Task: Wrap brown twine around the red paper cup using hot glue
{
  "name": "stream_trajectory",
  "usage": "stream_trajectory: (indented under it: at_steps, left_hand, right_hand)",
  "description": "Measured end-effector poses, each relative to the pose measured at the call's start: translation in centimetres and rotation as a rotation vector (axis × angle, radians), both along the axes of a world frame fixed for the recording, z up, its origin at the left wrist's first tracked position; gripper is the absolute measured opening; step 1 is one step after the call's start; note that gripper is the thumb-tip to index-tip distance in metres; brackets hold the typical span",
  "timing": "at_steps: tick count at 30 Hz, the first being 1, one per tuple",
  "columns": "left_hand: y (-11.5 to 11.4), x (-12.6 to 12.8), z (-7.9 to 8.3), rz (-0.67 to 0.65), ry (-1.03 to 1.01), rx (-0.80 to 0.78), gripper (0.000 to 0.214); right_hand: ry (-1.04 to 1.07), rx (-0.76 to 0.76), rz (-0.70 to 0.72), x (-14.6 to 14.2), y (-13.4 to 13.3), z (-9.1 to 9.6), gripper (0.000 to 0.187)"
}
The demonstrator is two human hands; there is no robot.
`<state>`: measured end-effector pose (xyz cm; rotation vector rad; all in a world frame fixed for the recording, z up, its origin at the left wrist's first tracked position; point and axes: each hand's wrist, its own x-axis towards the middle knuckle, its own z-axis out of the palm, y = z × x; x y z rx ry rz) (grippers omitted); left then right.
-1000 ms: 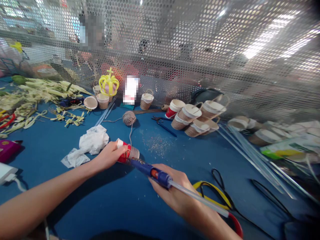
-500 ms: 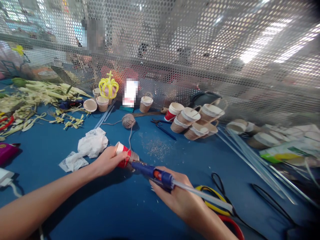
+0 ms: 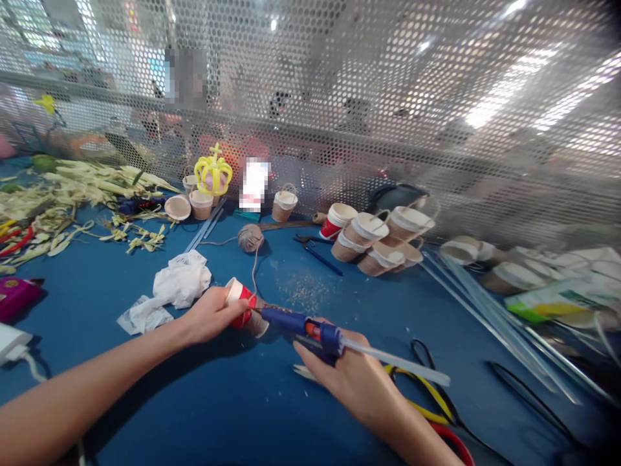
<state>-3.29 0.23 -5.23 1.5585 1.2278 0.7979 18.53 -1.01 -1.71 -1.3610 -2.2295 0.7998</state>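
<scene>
My left hand [image 3: 213, 314] is closed around a red and white paper cup [image 3: 235, 291], which lies tilted on its side with its rim to the upper left. Grey-brown twine is wound round the lower part of the cup. My right hand [image 3: 352, 369] grips a blue hot glue gun [image 3: 295, 323], its nozzle at the twine on the cup. A clear glue stick [image 3: 398, 364] sticks out of the gun's back end. From the cup the strand runs up to a ball of twine [image 3: 250, 238]. Scissors with yellow and red handles [image 3: 431, 408] lie partly under my right forearm.
Crumpled white plastic [image 3: 182, 279] lies beyond my left forearm. Twine-wrapped cups [image 3: 373, 233] stand in a group at the back, near blue pliers [image 3: 317, 254]. Clear glue sticks [image 3: 504, 330] lie on the right, and a perforated metal screen [image 3: 310, 97] closes off the back.
The glue gun has shifted slightly right and its nozzle now sits higher on the cup. The cup has turned a little in my left hand, still held.
</scene>
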Motion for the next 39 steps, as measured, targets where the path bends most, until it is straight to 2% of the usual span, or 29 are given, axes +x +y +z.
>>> stream_trajectory:
  at_steps: [7,15,28,39]
  left_hand:
    - [-0.03,-0.04,0.01,-0.036,-0.005,0.02,0.034]
    - [0.18,-0.42,-0.78,-0.042,0.091,0.067,0.033]
    - [0.15,-0.31,-0.3,-0.088,0.101,0.046,0.032]
    - [0.05,-0.39,-0.42,-0.099,0.075,0.045,0.032]
  right_hand:
    - [-0.03,-0.001,0.015,-0.07,-0.03,0.42,0.018]
    - [-0.021,-0.034,-0.08,0.34,0.6,0.08,0.022]
    - [-0.07,-0.133,-0.138,0.2,0.54,0.51,0.024]
    - [-0.106,-0.136,-0.137,0.06,0.41,1.04,0.024]
